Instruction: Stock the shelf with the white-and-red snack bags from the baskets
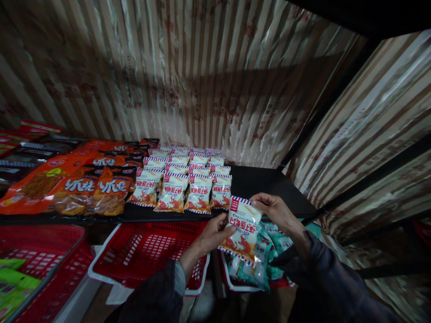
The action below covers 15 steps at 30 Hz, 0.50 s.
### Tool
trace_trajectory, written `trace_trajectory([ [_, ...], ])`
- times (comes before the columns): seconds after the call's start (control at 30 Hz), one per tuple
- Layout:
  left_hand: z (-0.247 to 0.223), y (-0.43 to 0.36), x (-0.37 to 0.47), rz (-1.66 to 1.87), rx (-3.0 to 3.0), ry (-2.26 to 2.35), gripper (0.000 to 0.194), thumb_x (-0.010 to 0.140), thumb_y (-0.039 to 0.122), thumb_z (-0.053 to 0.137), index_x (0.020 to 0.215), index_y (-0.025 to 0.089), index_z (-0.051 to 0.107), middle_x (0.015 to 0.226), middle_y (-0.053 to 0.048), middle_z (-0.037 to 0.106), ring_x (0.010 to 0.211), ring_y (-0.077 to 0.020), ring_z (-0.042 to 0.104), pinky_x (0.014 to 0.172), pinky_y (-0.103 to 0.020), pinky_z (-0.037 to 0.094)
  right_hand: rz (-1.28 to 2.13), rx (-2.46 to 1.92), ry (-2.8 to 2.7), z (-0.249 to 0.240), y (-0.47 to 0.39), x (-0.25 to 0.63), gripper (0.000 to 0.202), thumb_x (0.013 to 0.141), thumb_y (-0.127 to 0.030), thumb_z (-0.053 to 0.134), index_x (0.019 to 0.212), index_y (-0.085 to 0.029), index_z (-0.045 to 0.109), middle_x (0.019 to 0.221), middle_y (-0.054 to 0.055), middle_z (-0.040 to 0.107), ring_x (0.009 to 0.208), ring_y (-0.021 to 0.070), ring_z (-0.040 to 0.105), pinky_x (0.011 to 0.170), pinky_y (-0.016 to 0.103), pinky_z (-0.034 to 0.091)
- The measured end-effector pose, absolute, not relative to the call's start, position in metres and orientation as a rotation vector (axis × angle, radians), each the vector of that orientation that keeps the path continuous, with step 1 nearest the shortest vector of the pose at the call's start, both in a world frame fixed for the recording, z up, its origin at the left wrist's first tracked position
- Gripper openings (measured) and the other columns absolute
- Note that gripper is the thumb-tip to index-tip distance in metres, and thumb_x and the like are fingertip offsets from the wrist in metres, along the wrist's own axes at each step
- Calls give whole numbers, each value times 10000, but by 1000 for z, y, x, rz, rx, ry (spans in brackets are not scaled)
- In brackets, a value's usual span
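Note:
Between my two hands is a white snack bag with red print and a striped edge, held upright in front of the black shelf. My left hand pinches its left side, and my right hand grips its upper right corner. Rows of matching white bags stand on the shelf just left of the held one, several deep. Orange snack bags lie beside those rows, further left.
Below the shelf are a red basket, another red basket with green packets, and a basket at right holding teal packets. Dark frame bars cross the right side. Striped sheeting hangs behind.

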<state>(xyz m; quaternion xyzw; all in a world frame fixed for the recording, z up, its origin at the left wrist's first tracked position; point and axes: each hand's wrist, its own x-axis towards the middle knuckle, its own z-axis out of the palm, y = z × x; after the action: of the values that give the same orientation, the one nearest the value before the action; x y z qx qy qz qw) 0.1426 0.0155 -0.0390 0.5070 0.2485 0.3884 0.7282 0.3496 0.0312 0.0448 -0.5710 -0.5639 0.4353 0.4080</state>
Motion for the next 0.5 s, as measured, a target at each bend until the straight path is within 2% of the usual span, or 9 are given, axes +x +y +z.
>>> trace_trajectory([
  [0.5,-40,17,140,876,1141,551,570,705,528,755,1078,126,600,1093,-126,699,1004,-273,654,856,-354,480,1062,-1444,-1406,44,33,346,374,576,-513,792,705,-175,697,655,-2,649,606,128,527,593,267,418],
])
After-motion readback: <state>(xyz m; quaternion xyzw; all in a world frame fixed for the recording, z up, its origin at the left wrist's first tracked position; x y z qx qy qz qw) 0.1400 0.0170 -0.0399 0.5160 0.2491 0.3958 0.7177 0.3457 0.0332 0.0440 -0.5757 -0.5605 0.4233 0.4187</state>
